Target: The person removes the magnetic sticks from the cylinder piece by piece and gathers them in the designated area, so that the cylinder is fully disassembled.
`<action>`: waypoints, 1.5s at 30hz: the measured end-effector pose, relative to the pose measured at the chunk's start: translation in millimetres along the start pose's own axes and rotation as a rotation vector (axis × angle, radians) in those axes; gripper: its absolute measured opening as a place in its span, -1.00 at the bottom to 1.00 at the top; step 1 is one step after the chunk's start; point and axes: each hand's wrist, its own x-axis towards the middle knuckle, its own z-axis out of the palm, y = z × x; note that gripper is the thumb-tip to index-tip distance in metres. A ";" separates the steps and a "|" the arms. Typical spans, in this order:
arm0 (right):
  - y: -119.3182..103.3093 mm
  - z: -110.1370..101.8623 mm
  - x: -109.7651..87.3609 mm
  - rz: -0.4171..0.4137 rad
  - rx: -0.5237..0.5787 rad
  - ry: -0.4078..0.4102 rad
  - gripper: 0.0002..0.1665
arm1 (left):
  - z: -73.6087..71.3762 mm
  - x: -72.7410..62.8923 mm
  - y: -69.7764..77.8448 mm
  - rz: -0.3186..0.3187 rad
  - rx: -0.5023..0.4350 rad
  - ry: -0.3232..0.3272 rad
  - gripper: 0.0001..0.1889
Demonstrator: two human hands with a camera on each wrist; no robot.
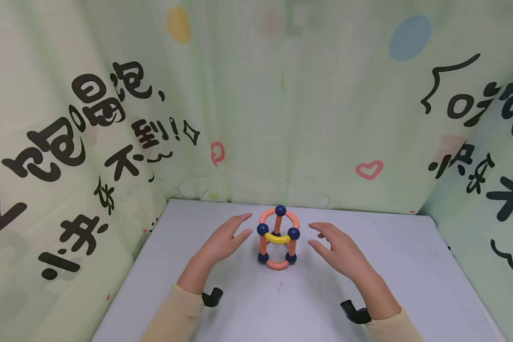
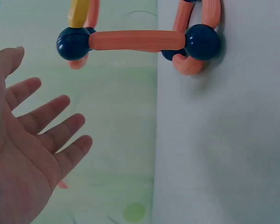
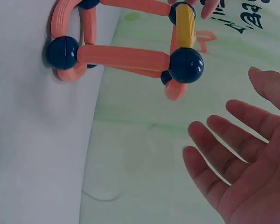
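A toy frame built of dark blue balls (image 1: 262, 229), coral-pink rods (image 1: 262, 244) and one yellow curved rod (image 1: 278, 239) stands upright on the white table. Its lower and upper rings are joined by three upright rods. Left of it is my left hand (image 1: 225, 241), fingers spread and relaxed, palm facing the toy, apart from it and holding nothing. On the other side my right hand (image 1: 339, 249) mirrors this, fingers loosely extended and a gap between fingertips and toy. Both wrist views show the palms (image 2: 23, 154) bare, with the toy beyond the fingertips.
The white table (image 1: 278, 304) ends at a pale green curtain (image 1: 308, 118) with black lettering, hearts and coloured dots, hanging behind and along both sides. A black curved piece (image 1: 213, 297) sits at the left wrist, another black piece (image 1: 355, 312) at the right.
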 end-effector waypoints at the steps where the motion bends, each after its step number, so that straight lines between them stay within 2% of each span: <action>1: -1.7 2.2 2.0 -0.008 0.020 0.001 -0.38 | 3.2 3.5 -1.3 0.009 -0.026 -0.004 -0.40; 5: -11.1 10.6 10.2 -0.050 0.120 -0.012 -0.44 | 15.4 15.6 -5.6 0.036 -0.118 -0.006 -0.44; 11: -29.6 24.8 18.8 -0.099 0.240 -0.068 -0.53 | 28.3 24.8 -6.3 0.009 -0.215 -0.032 -0.47; 19: -54.3 46.5 28.4 -0.024 0.293 -0.086 -0.56 | 37.6 29.0 -7.5 -0.054 -0.346 -0.074 -0.54; 26: -64.2 61.4 34.4 0.075 0.251 -0.048 -0.58 | 40.2 29.5 -8.3 -0.066 -0.355 -0.065 -0.49; 32: -64.8 69.0 37.7 0.074 0.186 -0.033 -0.62 | 40.7 29.7 -6.7 -0.055 -0.358 -0.055 -0.48; 45: -62.5 72.8 36.1 0.081 0.222 -0.025 -0.60 | 41.4 28.8 -7.1 -0.029 -0.355 -0.042 -0.54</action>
